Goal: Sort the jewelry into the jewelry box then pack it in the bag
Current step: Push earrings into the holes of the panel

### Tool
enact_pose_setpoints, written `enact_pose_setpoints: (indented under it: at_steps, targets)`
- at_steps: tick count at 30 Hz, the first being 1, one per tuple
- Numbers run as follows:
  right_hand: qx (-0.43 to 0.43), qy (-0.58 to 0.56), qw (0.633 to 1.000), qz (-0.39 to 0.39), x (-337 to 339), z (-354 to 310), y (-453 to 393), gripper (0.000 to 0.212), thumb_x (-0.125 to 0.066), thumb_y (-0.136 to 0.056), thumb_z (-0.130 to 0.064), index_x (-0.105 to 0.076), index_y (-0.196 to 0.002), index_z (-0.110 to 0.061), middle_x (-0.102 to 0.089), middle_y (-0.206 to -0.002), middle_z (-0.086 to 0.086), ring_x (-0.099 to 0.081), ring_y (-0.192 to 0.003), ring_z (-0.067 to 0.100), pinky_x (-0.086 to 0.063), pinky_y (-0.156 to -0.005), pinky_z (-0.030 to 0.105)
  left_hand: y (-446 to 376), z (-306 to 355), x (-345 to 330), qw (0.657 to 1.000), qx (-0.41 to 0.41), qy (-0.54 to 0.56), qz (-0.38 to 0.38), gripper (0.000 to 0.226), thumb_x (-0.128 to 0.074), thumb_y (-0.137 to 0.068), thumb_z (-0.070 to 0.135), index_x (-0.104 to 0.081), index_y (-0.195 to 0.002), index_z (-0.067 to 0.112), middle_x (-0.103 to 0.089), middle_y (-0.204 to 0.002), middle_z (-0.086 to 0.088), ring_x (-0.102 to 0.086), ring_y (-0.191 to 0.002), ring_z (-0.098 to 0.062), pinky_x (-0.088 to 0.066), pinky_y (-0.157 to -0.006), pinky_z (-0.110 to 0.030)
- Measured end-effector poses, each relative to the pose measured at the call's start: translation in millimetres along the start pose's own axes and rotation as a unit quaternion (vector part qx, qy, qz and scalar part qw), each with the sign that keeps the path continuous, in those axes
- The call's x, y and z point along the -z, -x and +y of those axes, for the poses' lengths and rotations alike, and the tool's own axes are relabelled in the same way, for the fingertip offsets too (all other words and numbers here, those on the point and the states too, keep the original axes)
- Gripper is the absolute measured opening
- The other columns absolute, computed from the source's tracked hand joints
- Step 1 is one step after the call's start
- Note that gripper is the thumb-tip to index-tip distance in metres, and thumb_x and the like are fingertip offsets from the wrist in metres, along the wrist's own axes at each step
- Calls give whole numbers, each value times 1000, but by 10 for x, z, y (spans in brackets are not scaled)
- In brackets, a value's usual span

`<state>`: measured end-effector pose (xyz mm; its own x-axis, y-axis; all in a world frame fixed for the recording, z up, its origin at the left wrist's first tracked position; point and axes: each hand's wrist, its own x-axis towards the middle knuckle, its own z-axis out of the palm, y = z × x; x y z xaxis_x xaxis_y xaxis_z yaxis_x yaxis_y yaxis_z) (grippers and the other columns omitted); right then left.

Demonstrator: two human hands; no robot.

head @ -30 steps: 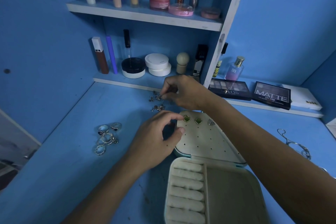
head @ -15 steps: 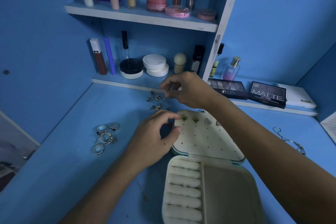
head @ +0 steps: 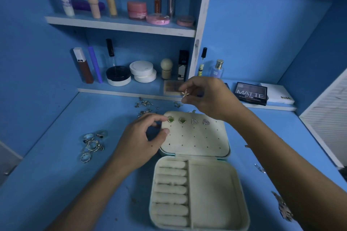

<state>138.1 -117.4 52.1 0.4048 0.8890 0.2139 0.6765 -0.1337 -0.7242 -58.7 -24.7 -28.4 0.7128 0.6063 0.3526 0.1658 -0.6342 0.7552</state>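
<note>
Above the far edge of the open jewelry box [head: 195,155], the right hand [head: 208,97] is pinching a small star-shaped earring [head: 185,93] between thumb and fingertips, well clear of the perforated earring panel [head: 195,137] beneath it. That panel is already carrying two green studs [head: 176,119] and two striped heart studs [head: 200,122] in its top row, with the holes below standing bare. The likeliest slip, as I judge it, is the post missing its tiny hole and the earring dropping onto the blue counter [head: 56,184] or into the loose earring pile [head: 145,106] behind the box; the pinch is light and the piece is small. A push that is too firm could also tip the panel, which is why the left hand [head: 142,142] is steadying its left corner, fingers curled, forefinger touching beside the first green stud and thumb pressing the panel face. Rings [head: 92,143] are lying grouped on the counter to the left, still unsorted, and the ring rolls [head: 171,191] in the box base are holding nothing.
</note>
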Motion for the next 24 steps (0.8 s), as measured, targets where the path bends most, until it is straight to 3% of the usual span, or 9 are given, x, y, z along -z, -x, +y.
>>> enact_pose_setpoints:
  at_steps: [6, 10, 16, 20, 24]
  targets:
    - [-4, 25, 997, 70, 166, 45, 392, 14, -80, -83, -12, -74, -85, -25, -72, -79, -9, -63, -69, -3, -41, -63, 3, 5, 56, 13, 1000, 4, 0, 12, 29, -76, -85, 19, -69, -113, 27, -66, -102, 19, -59, -98, 5, -39, -73, -5]
    - [-18, 33, 995, 87, 230, 112, 642, 11, -76, -87, -15, -78, -95, -23, -70, -83, -15, -62, -76, -8, -41, -64, 4, 2, 73, 8, 999, 7, 24, 23, 34, -74, -82, 31, -67, -115, 31, -64, -104, 27, -61, -97, 3, -45, -74, -12]
    - [-58, -11, 991, 124, 232, 242, 906, 11, -74, -89, -23, -72, -85, -34, -69, -79, -14, -55, -48, 10, -42, -54, 12, -11, 51, -13, 998, 9, 51, 22, 42, -76, -83, 12, -64, -118, 30, -65, -108, 25, -63, -96, -6, -51, -71, -26]
    - [-65, -61, 983, 158, 193, 264, 996, 18, -74, -90, -20, -68, -88, -38, -70, -80, -20, -58, -58, 6, -44, -58, 11, -24, 22, -11, 997, -2, 80, 19, 50, -77, -82, 16, -58, -124, 36, -62, -111, 26, -63, -96, -8, -50, -70, -24]
    - [-83, -77, 974, 198, 157, 318, 1062, 21, -72, -91, -19, -72, -83, -39, -73, -87, -14, -48, -55, 22, -38, -53, 12, -30, 12, -11, 995, -24, 91, 20, 58, -73, -80, 22, -50, -125, 50, -59, -110, 26, -61, -95, -8, -50, -70, -22]
